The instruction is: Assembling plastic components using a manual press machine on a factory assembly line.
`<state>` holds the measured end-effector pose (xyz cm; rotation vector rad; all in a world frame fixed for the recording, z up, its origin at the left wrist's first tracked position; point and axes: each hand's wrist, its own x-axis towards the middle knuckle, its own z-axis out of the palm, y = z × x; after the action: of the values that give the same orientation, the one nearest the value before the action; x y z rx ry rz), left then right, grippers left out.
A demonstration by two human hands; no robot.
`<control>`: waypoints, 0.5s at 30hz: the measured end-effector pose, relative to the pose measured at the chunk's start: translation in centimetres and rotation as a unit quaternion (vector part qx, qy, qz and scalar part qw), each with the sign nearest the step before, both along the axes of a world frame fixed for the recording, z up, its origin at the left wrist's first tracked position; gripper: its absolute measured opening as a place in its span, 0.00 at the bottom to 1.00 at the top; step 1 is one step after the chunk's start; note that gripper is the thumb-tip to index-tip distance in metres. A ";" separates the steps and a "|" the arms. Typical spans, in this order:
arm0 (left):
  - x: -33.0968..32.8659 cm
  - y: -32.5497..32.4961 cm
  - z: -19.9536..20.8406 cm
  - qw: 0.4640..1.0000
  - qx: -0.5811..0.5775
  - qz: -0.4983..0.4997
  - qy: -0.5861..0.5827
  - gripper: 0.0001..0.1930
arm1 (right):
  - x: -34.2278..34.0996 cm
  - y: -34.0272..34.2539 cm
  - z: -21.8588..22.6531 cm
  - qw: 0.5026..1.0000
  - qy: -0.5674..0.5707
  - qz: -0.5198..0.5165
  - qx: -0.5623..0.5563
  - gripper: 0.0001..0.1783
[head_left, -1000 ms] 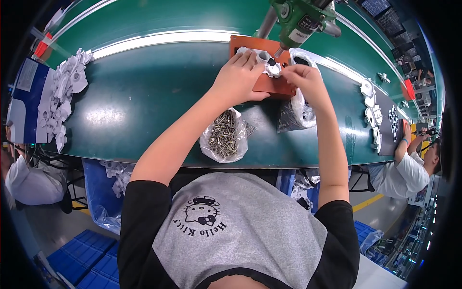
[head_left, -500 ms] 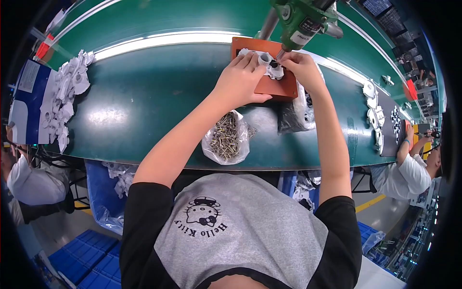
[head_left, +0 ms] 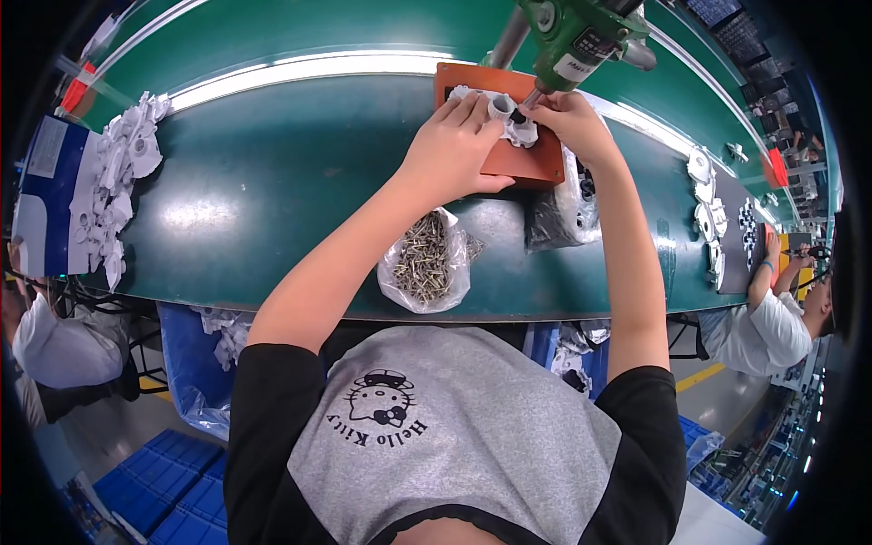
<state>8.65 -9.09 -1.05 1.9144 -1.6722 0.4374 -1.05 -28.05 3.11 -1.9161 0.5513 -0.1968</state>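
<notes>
Fingers of my left hand (head_left: 451, 150) lie spread and fairly flat over the white plastic part (head_left: 509, 118), pressing it down on the orange-brown block (head_left: 531, 163) near the far edge of the green belt (head_left: 272, 191). On the other side of the part my right hand (head_left: 570, 123) is curled narrow, its fingertips pinched at the dark tip of the green power screwdriver (head_left: 581, 36) that hangs down from above; whether a screw sits between those fingertips I cannot tell. So the part lies between my 2 hands, on top of the block, right under the tool's tip. Just behind my left wrist, toward the near edge of the belt, an open clear bag of screws (head_left: 425, 263) rests with its mouth folded back. Beside it, under my right forearm, is a darker clear bag (head_left: 559, 213) whose contents I cannot make out. At the far left end of the belt, white plastic parts (head_left: 118, 173) are heaped next to a blue and white box (head_left: 45, 200). More white pieces (head_left: 708, 218) lie in a row toward the right end, where another person's arm (head_left: 758, 277) reaches onto the belt.
</notes>
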 end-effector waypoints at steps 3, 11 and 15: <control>0.2 -0.2 0.0 1.000 -0.020 -0.012 0.001 0.33 | 0.0 -0.5 -0.1 1.000 -0.004 0.014 -0.011 0.11; -0.1 0.0 0.5 0.998 0.050 0.000 0.039 0.32 | -0.5 -0.1 1.0 0.994 0.061 0.050 -0.077 0.20; -0.8 0.1 1.2 0.999 0.034 -0.010 0.026 0.31 | -0.1 -4.5 0.4 0.988 -0.012 0.077 0.134 0.05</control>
<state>7.87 -8.99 0.17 1.9387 -1.6921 0.3231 -1.13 -32.55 3.55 -1.6827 0.3903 -0.0433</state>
